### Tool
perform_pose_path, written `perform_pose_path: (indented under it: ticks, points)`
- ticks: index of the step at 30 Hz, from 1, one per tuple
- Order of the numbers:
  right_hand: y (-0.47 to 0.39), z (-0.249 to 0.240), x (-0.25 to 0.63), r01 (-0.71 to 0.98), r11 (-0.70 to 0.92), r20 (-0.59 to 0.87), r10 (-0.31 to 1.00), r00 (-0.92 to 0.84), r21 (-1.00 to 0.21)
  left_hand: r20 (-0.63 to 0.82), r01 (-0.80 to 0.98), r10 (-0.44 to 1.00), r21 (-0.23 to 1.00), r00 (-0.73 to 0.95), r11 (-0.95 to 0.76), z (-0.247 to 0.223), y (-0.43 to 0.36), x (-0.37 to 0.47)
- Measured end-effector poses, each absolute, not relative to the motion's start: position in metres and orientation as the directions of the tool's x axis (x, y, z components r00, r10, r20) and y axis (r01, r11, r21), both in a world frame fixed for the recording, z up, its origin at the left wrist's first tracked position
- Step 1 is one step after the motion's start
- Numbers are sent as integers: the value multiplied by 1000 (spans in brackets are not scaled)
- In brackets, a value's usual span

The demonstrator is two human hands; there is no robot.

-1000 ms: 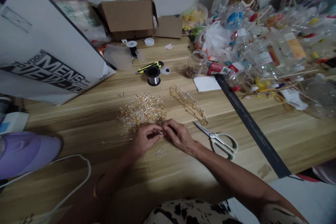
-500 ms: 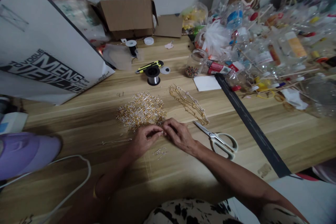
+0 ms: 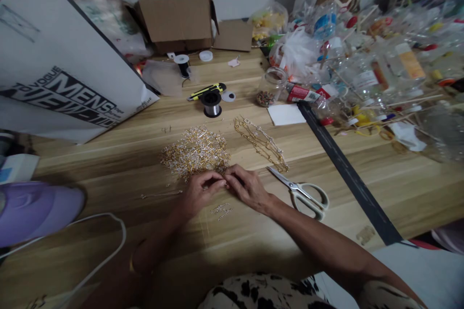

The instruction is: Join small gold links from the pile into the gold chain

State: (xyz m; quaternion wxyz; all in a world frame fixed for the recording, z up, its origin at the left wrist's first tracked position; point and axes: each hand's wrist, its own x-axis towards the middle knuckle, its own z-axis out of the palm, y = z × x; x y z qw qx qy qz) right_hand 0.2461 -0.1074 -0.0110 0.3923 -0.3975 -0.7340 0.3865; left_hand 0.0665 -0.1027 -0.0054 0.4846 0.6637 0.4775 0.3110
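Head view: two bare hands meet over a wood-grain table (image 3: 119,169), the work at their joined fingertips
Purple appliance (image 3: 39,215): at the far left, well apart from the hands
Thin chain (image 3: 161,195): lies nearly level, long axis running left to right, its right end just beside the left hand
Glittering pile (image 3: 195,152): gold and silver-coloured bits heaped beyond the left hand, pointing every way
Left hand (image 3: 197,194): thumb and forefinger pinched at the tips on the small shiny piece, the hand pointing up and to the right
Small shiny piece (image 3: 226,184): a glint at the meeting of both hands' fingertips, between the pile and the short chains; too small and covered to tell its long axis or which way it points
Short chains (image 3: 222,210): a few on the table just below the fingertips, mostly slanting up to the right
Right hand (image 3: 250,188): fingers curled, thumb and forefinger pinched on the same piece, pointing up and to the left
Long chains (image 3: 261,145): strands stretched from upper left to lower right
Scissors (image 3: 300,193): blades aimed up and left, handles down and right, near the right wrist
Since half a second ago: hands in almost the same place; the piece, brighter then, shows less between the fingertips; chains and scissors unmoved
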Motion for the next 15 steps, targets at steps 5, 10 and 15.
perform_pose_path:
  ticks: [5,10,15]
  points:
    - [-107,-9,246,264,446,319,855,-410,-855,-55,302,940,952,335,-51,-7,-103,69]
    - [-107,-10,246,267,439,314,860,-402,-858,-71,315,933,948,352,-47,-4,-102,68]
    - [-107,-10,247,264,417,293,866,-404,-869,-78,281,922,959,379,-35,-3,-102,67]
